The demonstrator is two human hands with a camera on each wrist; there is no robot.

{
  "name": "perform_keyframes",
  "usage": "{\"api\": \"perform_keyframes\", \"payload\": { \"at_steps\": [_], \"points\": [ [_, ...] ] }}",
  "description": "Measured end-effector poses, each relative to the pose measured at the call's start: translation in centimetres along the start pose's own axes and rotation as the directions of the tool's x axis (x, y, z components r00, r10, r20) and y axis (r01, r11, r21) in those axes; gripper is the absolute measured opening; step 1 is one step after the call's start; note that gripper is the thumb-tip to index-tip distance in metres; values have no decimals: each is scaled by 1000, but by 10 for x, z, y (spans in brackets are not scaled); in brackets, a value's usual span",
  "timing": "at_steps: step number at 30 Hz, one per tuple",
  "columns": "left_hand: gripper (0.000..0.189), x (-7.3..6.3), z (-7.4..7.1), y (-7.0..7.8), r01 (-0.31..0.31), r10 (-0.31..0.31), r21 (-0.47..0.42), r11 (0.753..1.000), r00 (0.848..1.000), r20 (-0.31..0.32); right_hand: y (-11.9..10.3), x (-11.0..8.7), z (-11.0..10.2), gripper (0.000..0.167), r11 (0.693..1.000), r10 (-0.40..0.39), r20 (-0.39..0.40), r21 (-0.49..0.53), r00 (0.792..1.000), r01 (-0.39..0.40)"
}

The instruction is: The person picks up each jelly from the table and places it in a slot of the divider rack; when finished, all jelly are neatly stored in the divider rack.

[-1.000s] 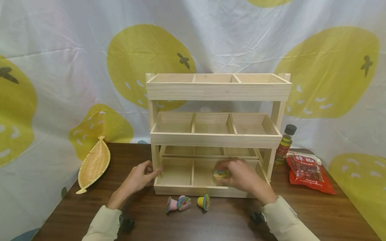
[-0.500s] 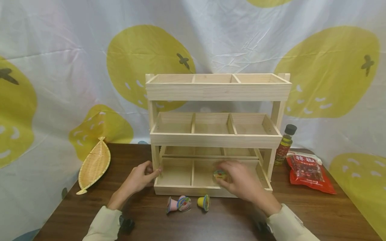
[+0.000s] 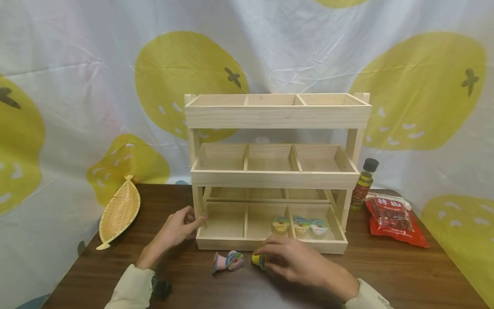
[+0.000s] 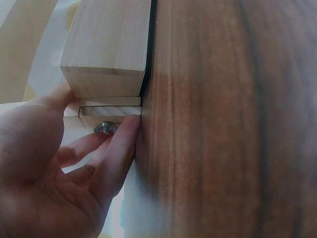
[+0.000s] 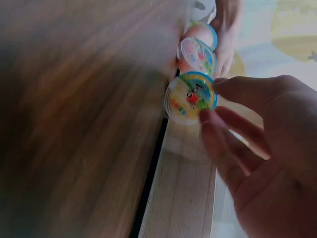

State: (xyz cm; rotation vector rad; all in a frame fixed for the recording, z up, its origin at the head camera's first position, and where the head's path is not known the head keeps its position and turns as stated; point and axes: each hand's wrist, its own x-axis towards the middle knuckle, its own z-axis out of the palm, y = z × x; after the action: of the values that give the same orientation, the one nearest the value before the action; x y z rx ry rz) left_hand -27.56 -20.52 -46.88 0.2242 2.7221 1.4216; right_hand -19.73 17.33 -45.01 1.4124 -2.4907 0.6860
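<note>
My left hand (image 3: 179, 226) grips the left side of the wooden rack (image 3: 272, 245) at its bottom tier. In the left wrist view, its thumb and fingers lie on both sides of the wood, close to a metal screw (image 4: 105, 128). My right hand (image 3: 299, 262) is at a yellow jelly cup (image 3: 256, 260) lying on the table before the rack; its thumb and fingers are spread at the lid's edge (image 5: 185, 101). Left of that lie two pink jelly cups (image 3: 220, 262). One jelly cup (image 3: 280, 225) sits in the bottom tier's middle compartment, two more (image 3: 318, 228) in the right one.
A woven boat-shaped basket (image 3: 120, 212) lies at the table's left. Right of the rack stand a dark-capped bottle (image 3: 362, 186) and a red packet of dried chillies (image 3: 395, 221). A patterned cloth (image 3: 285, 47) hangs behind.
My right hand has left the jelly cup in the middle compartment and come forward and left to the yellow cup on the table. The left hand has stayed on the rack.
</note>
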Motion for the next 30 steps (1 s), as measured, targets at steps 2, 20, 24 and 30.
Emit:
{"api": "perform_keyframes", "payload": {
  "at_steps": [2,20,24,30],
  "points": [
    [39,0,0,0,0,0,5,1000,1000,-3,-1,0,1,41,998,11,26,-58,1000,-9],
    [38,-1,-1,1,-11,12,27,1000,1000,-4,5,0,7,22,985,85,134,137,987,-103],
    [37,-1,-1,1,-9,9,18,1000,1000,1,8,-1,7,25,943,151,191,268,970,-199],
    [35,-1,-1,2,-12,12,18,1000,1000,1,11,-2,7,36,899,192,211,355,959,-258]
  ]
}}
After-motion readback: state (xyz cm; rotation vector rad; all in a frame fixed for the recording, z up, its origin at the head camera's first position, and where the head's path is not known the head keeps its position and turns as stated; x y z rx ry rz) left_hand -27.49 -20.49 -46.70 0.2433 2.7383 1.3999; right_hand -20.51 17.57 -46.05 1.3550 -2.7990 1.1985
